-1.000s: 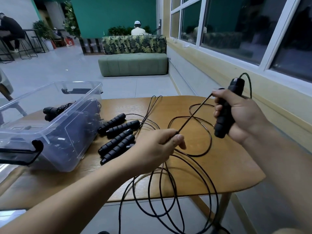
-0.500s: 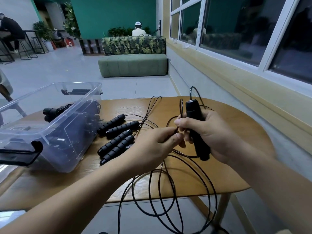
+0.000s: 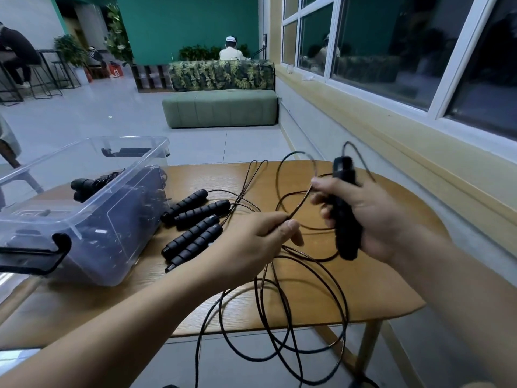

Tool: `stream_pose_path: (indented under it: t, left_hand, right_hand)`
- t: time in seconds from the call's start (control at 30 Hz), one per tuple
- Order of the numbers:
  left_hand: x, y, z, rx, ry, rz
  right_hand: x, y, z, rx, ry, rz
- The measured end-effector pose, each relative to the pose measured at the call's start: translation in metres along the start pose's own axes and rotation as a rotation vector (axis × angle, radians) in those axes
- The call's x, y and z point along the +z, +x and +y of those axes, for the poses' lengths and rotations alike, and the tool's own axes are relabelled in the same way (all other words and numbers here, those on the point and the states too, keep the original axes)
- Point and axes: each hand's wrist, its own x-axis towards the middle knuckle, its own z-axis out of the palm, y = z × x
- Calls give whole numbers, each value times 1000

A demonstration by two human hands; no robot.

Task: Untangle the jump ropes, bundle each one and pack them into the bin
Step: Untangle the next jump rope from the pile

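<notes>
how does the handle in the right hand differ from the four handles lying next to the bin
The held handle stands nearly upright off the table, gripped by the right hand; the four handles lie flat beside the bin. The held handle's cord is pinched by the left hand; the four handles' cords trail loose. All are black.

Wooden table (image 3: 363,289), foreground; green upholstered bench (image 3: 221,107) beyond; leaf-print backrest (image 3: 221,75) behind it; seated person in white cap (image 3: 231,50); teal wall (image 3: 190,21); white-framed windows (image 3: 391,46), right; stools (image 3: 44,74), far left.
</notes>
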Motion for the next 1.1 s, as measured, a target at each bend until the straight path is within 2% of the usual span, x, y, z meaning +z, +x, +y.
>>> stream_pose_path:
  t: [0.1, 0.27, 0.47, 0.57, 0.73, 0.93, 1.1]
  left_hand:
    - [0, 0, 4, 19, -16, 0]
    - [1, 0, 8, 12, -17, -19]
    - [-1, -2, 6, -2, 64, -7]
    - [-2, -3, 7, -6, 70, -18]
    - [-2, -3, 8, 1, 43, -16]
    - [1, -1, 7, 3, -38, -23]
    - [1, -1, 7, 16, -39, -24]
  right_hand:
    - [14, -9, 7, 2, -146, -109]
    - [18, -9, 4, -43, -134, -114]
    - [-8, 6, -15, -89, 121, 129]
    - [-23, 14, -18, -86, 247, 190]
    - [-14, 9, -6, -36, 131, 103]
    - [13, -6, 10, -11, -90, -106]
    - [18, -6, 10, -27, -117, -127]
